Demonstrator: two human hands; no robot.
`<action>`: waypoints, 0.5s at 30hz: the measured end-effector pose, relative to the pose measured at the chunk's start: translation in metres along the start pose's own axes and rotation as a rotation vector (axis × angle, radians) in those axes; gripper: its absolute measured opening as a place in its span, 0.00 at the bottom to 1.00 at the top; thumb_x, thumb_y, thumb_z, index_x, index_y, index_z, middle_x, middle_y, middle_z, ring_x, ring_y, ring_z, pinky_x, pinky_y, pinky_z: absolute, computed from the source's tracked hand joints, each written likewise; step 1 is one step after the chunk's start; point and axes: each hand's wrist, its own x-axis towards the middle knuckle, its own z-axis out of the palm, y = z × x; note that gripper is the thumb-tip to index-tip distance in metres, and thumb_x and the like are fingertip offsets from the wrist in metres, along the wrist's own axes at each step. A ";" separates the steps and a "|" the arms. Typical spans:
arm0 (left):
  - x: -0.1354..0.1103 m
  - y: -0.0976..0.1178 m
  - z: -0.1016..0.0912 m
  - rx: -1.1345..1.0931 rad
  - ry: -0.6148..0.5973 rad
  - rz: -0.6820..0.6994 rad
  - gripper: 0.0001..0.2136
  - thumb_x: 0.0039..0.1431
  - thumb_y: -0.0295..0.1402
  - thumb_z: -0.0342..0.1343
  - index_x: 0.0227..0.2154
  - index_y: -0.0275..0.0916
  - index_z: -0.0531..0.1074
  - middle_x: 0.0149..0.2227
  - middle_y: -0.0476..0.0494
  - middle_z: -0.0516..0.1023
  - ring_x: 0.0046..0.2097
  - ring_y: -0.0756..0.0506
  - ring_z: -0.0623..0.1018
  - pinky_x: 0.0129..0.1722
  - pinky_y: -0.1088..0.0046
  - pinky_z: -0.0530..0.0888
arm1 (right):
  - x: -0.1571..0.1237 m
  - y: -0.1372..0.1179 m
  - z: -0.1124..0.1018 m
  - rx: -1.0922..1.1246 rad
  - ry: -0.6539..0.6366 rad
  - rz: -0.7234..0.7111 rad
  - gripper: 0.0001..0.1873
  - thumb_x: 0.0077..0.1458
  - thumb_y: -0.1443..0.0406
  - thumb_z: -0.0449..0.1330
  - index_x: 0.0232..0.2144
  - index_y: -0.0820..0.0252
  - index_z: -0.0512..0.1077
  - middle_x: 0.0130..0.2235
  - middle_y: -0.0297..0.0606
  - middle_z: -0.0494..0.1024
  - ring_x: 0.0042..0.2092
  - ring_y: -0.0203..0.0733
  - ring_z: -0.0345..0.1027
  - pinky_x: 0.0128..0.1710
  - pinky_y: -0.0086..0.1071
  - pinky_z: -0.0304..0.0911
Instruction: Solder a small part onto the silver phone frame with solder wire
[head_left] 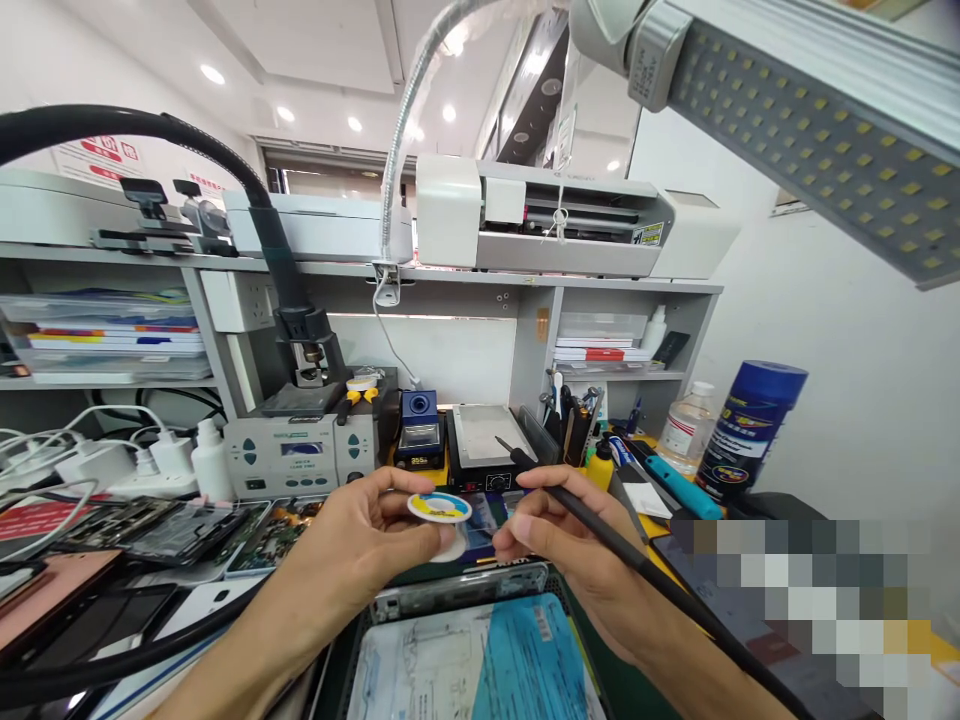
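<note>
Holding a little white spool [440, 508] with a yellow-and-blue label in the left hand [367, 540], grip pinched round it, thumb at the near edge. It's up in the air, roughly mid-view, just above the far edge of an opened device with a scuffed white-and-blue panel [472, 665]. Right hand [574, 540] has a slim black soldering iron [551, 478] in its grip, handle lying across the hand, tip pointing up and left, apart from the spool. Can't tell if those right fingertips are pinching anything else, too small to make out. Behind all that there's a hot plate [489, 440], a small blue soldering station [420, 430] beside it, and a grey rework station [259, 458] further left. Bare circuit boards [281, 535] sit to the left, blue-capped spray can [750, 430] off to the right.
</note>
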 end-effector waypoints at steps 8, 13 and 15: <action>0.015 -0.002 -0.027 0.037 0.153 0.036 0.28 0.43 0.46 0.82 0.48 0.42 0.85 0.41 0.39 0.91 0.46 0.37 0.86 0.45 0.66 0.74 | 0.012 -0.026 -0.015 0.119 0.110 0.084 0.30 0.56 0.41 0.74 0.47 0.59 0.88 0.23 0.39 0.85 0.26 0.48 0.82 0.26 0.36 0.78; 0.015 -0.001 -0.029 -0.014 0.143 0.037 0.31 0.44 0.45 0.81 0.51 0.41 0.83 0.38 0.41 0.90 0.44 0.38 0.84 0.46 0.64 0.72 | 0.018 -0.029 -0.020 0.125 0.212 0.132 0.27 0.42 0.50 0.84 0.38 0.65 0.90 0.23 0.41 0.84 0.25 0.46 0.80 0.24 0.34 0.78; 0.012 0.001 -0.026 -0.039 0.145 0.048 0.29 0.46 0.44 0.78 0.51 0.42 0.81 0.37 0.44 0.89 0.43 0.40 0.83 0.46 0.65 0.71 | 0.019 -0.028 -0.021 0.139 0.238 0.141 0.22 0.40 0.57 0.86 0.35 0.64 0.89 0.19 0.33 0.78 0.22 0.41 0.76 0.20 0.29 0.73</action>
